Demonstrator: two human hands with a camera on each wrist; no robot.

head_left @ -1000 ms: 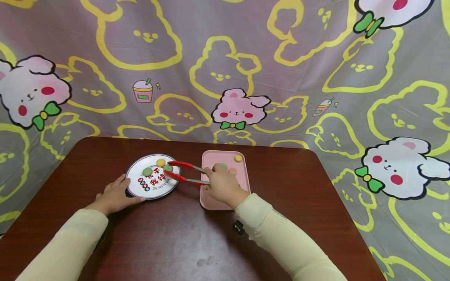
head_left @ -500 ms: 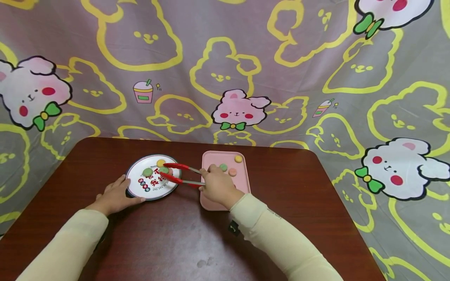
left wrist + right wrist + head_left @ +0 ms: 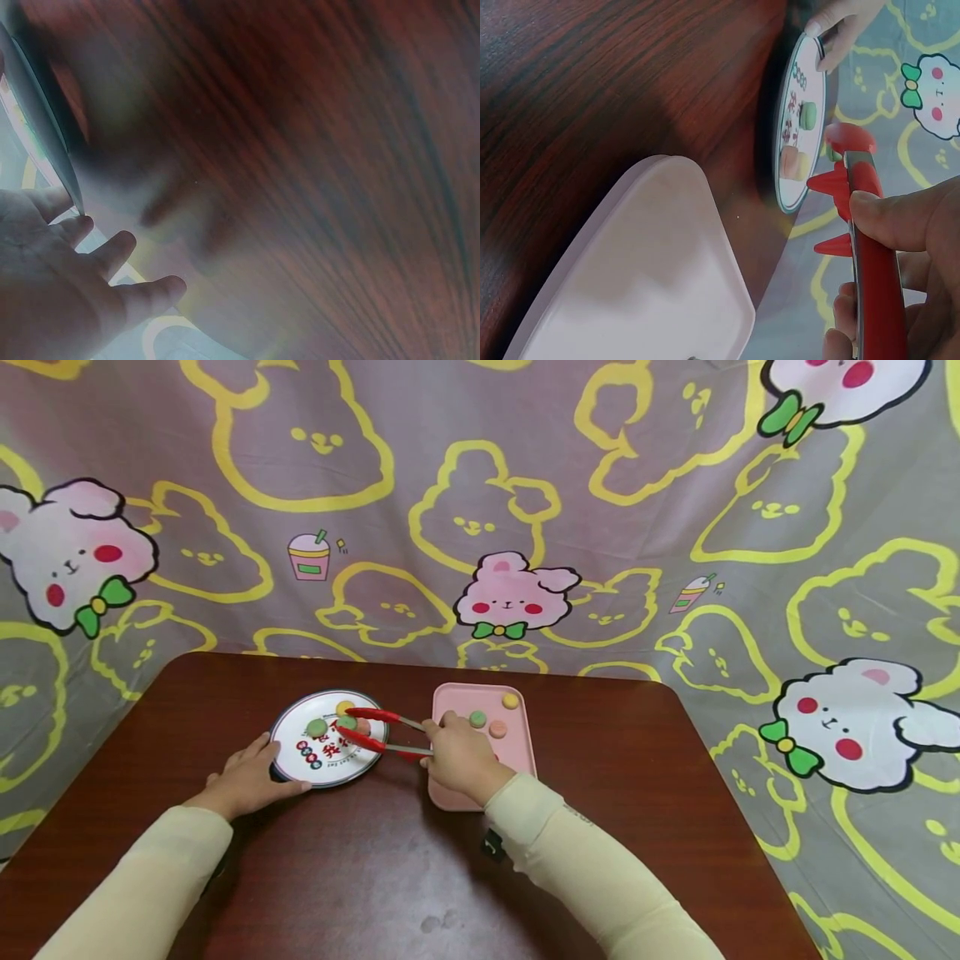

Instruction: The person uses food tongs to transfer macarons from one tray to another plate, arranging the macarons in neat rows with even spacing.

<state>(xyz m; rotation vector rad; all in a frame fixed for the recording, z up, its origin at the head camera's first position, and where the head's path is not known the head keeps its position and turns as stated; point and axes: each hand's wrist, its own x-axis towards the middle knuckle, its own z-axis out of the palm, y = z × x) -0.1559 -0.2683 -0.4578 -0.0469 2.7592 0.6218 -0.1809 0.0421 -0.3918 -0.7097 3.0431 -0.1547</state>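
Observation:
In the head view my right hand (image 3: 465,756) grips red-tipped metal tongs (image 3: 375,743), which reach over the right side of the white plate (image 3: 300,768). A green macaron (image 3: 347,722) shows between the tong tips. Close by on the plate are a pink macaron (image 3: 363,727), a yellow macaron (image 3: 344,707) and another green macaron (image 3: 317,727). My left hand (image 3: 243,777) rests at the plate's left rim, thumb spread apart. In the left wrist view, its extended fingers (image 3: 112,255) lie beside the rim. The right wrist view shows my thumb (image 3: 889,221) pressing the tongs' arm.
A pink tray (image 3: 446,785) lies under my right hand, with a yellow macaron (image 3: 510,700), a green macaron (image 3: 477,719) and a pink macaron (image 3: 498,728) on it. Both stand on a dark brown table (image 3: 360,868). A patterned cloth (image 3: 390,518) hangs behind.
My right hand and the tongs have shifted left over the plate, the green macaron moving with the tips. The pink macaron has come into view beside it. My left hand has stayed put.

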